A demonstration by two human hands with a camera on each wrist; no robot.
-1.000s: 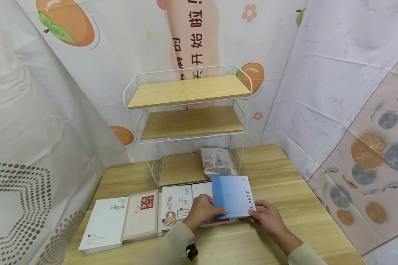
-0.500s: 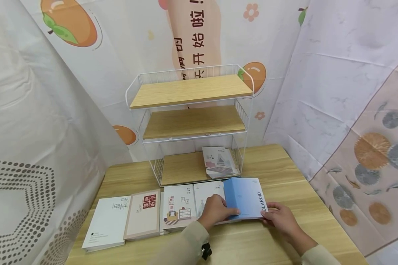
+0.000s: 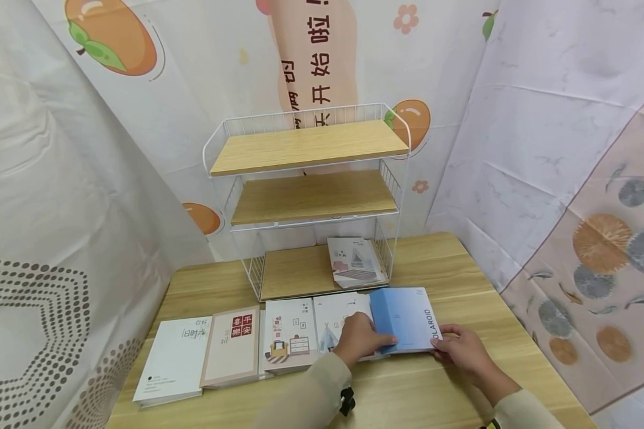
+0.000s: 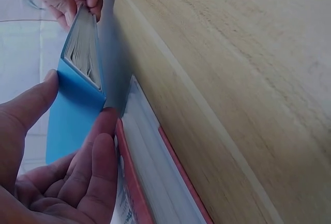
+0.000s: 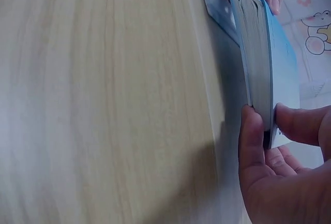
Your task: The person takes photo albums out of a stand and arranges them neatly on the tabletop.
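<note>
A thick blue photo album [image 3: 408, 319] with dark lettering reading "OLAROID" is held between both hands near the table's front. My left hand [image 3: 361, 338] pinches its darker spine side, thumb above and fingers beneath. On the opposite side, my right hand [image 3: 464, 351] pinches the near right corner. The left wrist view shows the album's blue spine [image 4: 77, 100] just beside a red-edged album [image 4: 155, 157] on the table. In the right wrist view, the page edges [image 5: 256, 53] face the camera and the cover stays closed.
A white wire rack with three wooden shelves [image 3: 308, 146] stands behind. Illustrated albums [image 3: 356, 262] lie on its bottom shelf at right. Leftward on the table runs a row: a white album [image 3: 174, 360], a beige one [image 3: 231, 348] and illustrated ones [image 3: 291, 333].
Both hands have carried the blue album to the right, uncovering more of the illustrated album beside it. Most of that shift came in the first half second.
</note>
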